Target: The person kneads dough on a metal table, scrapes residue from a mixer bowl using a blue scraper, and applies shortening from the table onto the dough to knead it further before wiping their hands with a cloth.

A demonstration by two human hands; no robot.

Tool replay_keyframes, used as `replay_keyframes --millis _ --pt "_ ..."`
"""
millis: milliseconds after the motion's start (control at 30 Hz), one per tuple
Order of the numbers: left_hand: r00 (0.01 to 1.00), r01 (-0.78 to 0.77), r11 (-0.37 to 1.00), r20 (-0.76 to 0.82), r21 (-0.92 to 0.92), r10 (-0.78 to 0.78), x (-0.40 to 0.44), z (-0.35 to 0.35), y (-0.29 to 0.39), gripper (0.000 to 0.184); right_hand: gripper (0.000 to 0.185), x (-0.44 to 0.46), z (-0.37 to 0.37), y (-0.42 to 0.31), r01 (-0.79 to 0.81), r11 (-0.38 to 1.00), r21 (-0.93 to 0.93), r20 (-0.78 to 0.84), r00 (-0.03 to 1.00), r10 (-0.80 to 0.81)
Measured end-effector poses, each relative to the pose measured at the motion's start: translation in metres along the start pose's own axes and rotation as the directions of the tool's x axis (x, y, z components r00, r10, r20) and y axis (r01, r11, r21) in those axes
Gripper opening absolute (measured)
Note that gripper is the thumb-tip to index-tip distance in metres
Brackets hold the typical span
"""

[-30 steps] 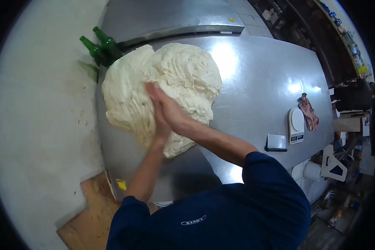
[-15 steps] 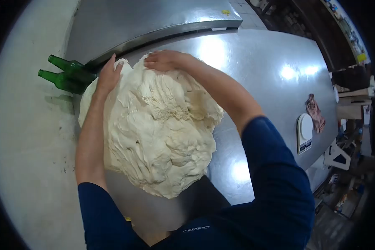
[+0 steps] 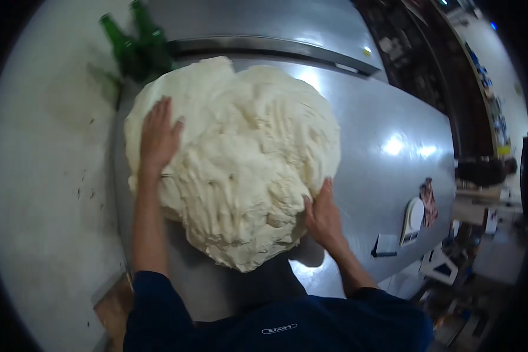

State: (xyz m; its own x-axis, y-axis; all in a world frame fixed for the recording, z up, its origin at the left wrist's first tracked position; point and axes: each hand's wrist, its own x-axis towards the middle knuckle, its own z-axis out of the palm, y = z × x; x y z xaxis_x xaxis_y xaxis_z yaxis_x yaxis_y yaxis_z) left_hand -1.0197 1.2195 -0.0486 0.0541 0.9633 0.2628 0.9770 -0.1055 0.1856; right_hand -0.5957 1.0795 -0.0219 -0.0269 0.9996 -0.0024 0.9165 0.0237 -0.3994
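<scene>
A big, pale, lumpy mass of dough rests on the metal table. My left hand lies flat on the dough's left side, fingers stretched out and pointing away from me. At the lower right edge of the dough, my right hand presses against its side. The thumb there is apart from the fingers, and no part of the dough is wrapped in the hand. Folds and grooves mark the dough's near half, while its far part looks smoother.
Green bottles stand by the wall at the far left. A raised metal surface borders the table's far side. To the right are a white kitchen scale, a crumpled cloth and a dough scraper.
My right hand has moved from the dough's far edge to its near right side. My left hand has come back from the far left edge onto the dough's top. The view has shifted.
</scene>
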Motion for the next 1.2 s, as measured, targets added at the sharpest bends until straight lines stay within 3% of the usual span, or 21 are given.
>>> replay_keyframes --millis 33,67,133,167,200,233,267,300,333,367,467,533,667,733,800,867,900,967,1033,1100,1200 --pt "0.999 0.0 1.0 -0.048 -0.003 0.0 -0.019 -0.004 0.007 0.06 0.054 0.018 -0.047 -0.031 -0.029 0.981 -0.19 0.303 0.949 0.087" --pt "0.999 0.038 0.997 -0.032 -0.06 -0.04 -0.035 -0.013 0.016 0.059 0.043 0.042 -0.089 -0.056 0.004 0.922 -0.387 0.544 0.809 0.224" --pt "0.991 0.131 0.984 -0.017 -0.122 -0.134 -0.071 -0.025 0.036 0.056 0.024 0.088 -0.104 -0.033 0.054 0.989 -0.134 0.504 0.864 0.021" --pt "0.986 0.16 0.976 -0.018 -0.15 -0.164 -0.088 -0.031 0.045 0.055 0.022 0.116 -0.102 -0.052 0.125 0.968 -0.219 0.265 0.962 -0.064" --pt "0.979 0.197 0.959 -0.005 -0.203 -0.202 -0.106 -0.033 0.055 0.056 0.024 0.154 -0.099 -0.073 0.194 0.973 -0.128 0.123 0.976 -0.178" --pt "0.971 0.234 0.955 -0.006 -0.184 -0.239 -0.125 -0.032 0.065 0.057 0.033 0.191 -0.084 -0.094 0.435 0.894 0.111 -0.084 0.9 -0.428" --pt "0.961 0.275 0.933 0.027 -0.231 -0.277 -0.142 -0.039 0.076 0.057 0.053 0.247 -0.055 -0.095 0.419 0.835 0.357 0.113 0.868 -0.484" --pt "0.947 0.317 0.912 0.035 -0.26 -0.319 -0.158 -0.043 0.088 0.058 0.062 0.292 -0.006 -0.108 0.241 0.638 0.732 0.137 0.864 -0.484" --pt "0.925 0.378 0.879 0.074 -0.289 -0.373 -0.17 -0.055 0.104 0.06 0.068 0.326 0.023 -0.146 0.188 0.714 0.674 0.209 0.879 -0.429" --pt "0.919 0.389 0.867 0.067 -0.312 -0.389 -0.188 -0.053 0.113 0.061 0.068 0.381 0.097 -0.159 0.213 0.896 0.389 0.155 0.944 -0.291" --pt "0.891 0.443 0.794 0.112 -0.415 -0.439 -0.232 -0.047 0.147 0.065 0.09 0.266 0.182 -0.321 -0.044 0.958 -0.284 -0.091 0.996 0.019" --pt "0.889 0.449 0.743 0.163 -0.496 -0.428 -0.25 -0.049 0.152 0.067 0.092 0.206 0.188 -0.353 0.15 0.938 -0.312 0.038 0.989 -0.145" --pt "0.902 0.414 0.621 0.206 -0.665 -0.38 -0.291 -0.062 0.182 0.067 0.081 0.078 0.136 -0.287 0.656 0.715 -0.241 0.172 0.754 -0.634" --pt "0.866 0.485 0.516 0.307 -0.706 -0.394 -0.323 -0.079 0.176 0.063 0.073 0.015 0.091 -0.256 0.789 0.614 -0.033 0.235 0.603 -0.763" --pt "0.834 0.542 0.365 0.432 -0.757 -0.343 -0.346 -0.104 0.167 0.057 0.069 -0.03 0.064 -0.23 0.881 0.469 -0.064 0.278 0.467 -0.84" --pt "0.793 0.588 0.279 0.473 -0.76 -0.384 -0.389 -0.119 0.166 0.045 0.057 -0.072 0.028 -0.221 0.898 0.423 -0.118 0.406 0.432 -0.805" --pt "0.78 0.598 0.242 0.485 -0.764 -0.395 -0.409 -0.125 0.164 0.039 0.055 -0.086 0.011 -0.236 0.825 0.563 0.037 0.751 0.349 -0.56" --pt "0.626 0.682 0.079 0.524 -0.727 -0.578 -0.454 -0.141 0.172 0.031 0.058 -0.132 0.006 -0.241 0.686 0.669 0.287 0.872 0.103 -0.479" --pt "0.485 0.705 -0.029 0.512 -0.708 -0.709 -0.501 -0.154 0.174 0.027 0.069 -0.194 0.052 -0.216 0.642 0.476 0.602 0.557 0.089 -0.826" --pt "0.39 0.686 -0.058 0.433 -0.726 -0.813 -0.54 -0.162 0.174 0.027 0.094 -0.232 0.095 -0.224 0.546 0.513 0.662 0.527 0.147 -0.837" --pt "0.286 0.715 -0.075 0.388 -0.696 -0.876 -0.579 -0.185 0.166 0.028 0.108 -0.237 0.159 -0.269 0.72 0.328 0.612 0.366 0.111 -0.924"
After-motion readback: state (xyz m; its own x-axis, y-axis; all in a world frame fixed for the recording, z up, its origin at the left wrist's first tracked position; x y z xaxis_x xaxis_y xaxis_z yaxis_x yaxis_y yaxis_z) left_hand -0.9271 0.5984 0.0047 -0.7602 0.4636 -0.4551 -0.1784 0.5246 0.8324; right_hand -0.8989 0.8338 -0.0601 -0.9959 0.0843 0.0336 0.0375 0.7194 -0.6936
